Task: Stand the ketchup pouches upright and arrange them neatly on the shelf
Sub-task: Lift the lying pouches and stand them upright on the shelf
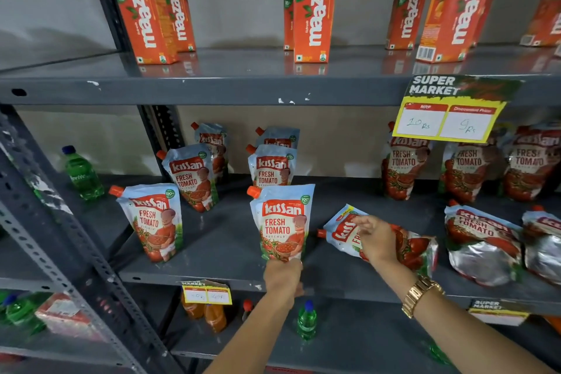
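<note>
Grey metal shelf [218, 240], middle tier. Left hand [283, 278] grips the base of an upright ketchup pouch [282, 222] at the front edge; fingers hidden behind it. Right hand [378, 240] lies over a flat-lying pouch [409, 244], fingers curled on its top edge; label partly covered. Far-right lying pouches [482, 243] are cut off by the frame.

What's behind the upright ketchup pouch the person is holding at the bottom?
Two more upright pouches stand in a row behind the held pouch: a middle pouch, then a back pouch. Each one's lower part is hidden by the one in front.
</note>
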Demonstrator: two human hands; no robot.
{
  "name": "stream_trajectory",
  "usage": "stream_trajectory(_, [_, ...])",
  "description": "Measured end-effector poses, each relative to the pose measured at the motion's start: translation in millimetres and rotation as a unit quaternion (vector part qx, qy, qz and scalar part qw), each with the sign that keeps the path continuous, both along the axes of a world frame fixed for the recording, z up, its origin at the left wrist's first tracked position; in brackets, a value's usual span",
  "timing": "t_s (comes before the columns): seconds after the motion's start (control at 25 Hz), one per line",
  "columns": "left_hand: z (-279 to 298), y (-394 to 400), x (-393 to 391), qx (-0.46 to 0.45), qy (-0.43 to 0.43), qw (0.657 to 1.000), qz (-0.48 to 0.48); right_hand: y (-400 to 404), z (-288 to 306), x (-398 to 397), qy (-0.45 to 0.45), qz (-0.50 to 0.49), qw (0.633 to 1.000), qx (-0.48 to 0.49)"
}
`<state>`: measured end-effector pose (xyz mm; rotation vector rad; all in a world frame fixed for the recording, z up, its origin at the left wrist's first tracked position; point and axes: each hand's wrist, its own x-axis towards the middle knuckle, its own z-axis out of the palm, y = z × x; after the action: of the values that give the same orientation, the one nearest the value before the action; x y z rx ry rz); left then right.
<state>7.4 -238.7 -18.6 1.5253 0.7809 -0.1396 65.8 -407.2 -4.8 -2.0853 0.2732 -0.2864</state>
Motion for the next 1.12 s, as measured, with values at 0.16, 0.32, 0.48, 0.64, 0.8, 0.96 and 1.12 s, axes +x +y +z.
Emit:
stream_trajectory(0.16, [7,-37,-10,-0.094,0.041,0.985,-0.142,-43,18,0,-0.013,-0.005,0.987,-0.158])
stream_trajectory(0.32, [11,-73,-13,-0.107,0.020,0.966,-0.234,-73,25,-5,0.056,0.014,0.951,-0.303])
stream_trajectory(0.48, [7,-102,-5,-0.101,-0.027,0.963,-0.250,-80,28,-10,0.121,0.093,0.888,-0.434])
stream_trajectory(0.64, [4,-110,8,-0.092,-0.053,0.973,-0.207,-77,36,-16,0.159,0.097,0.881,-0.434])
stream_trajectory(0.8, [-3,-105,17,-0.046,-0.094,0.982,-0.160,-83,38,-32,0.179,0.088,0.914,-0.352])
stream_trajectory(0.96, [-9,-105,24,-0.011,-0.085,0.986,-0.141,-93,15,-50,0.170,0.039,0.961,-0.216])
stream_trajectory(1.12, [-11,-105,28,-0.012,-0.053,0.989,-0.138,-100,2,-36,0.231,0.042,0.969,0.076])
